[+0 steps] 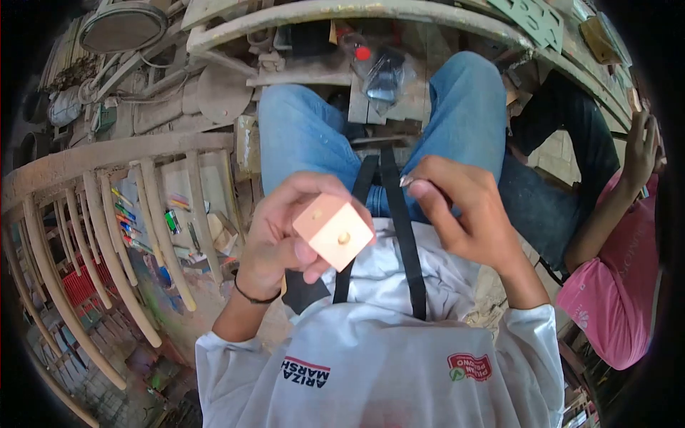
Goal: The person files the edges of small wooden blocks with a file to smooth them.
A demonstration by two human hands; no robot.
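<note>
My left hand [284,225] is closed around a pale wooden cube [354,246], held above my lap. Two faces of the cube show, each with a small round mark, a dimple or a plug. My right hand [460,207] is apart from the cube, to its right, with thumb and forefinger pinched together. A tiny shiny tip [406,181] shows between those fingers, too small to name. Black straps [401,235] hang down the middle of my white shirt.
A slatted wooden rail [107,160] runs along the left, with pens [127,214] behind it. A curved wooden bar [357,10] crosses in front of my knees. A plastic bag [385,78] lies beyond them. Close on the right sits a person in a pink shirt [617,278].
</note>
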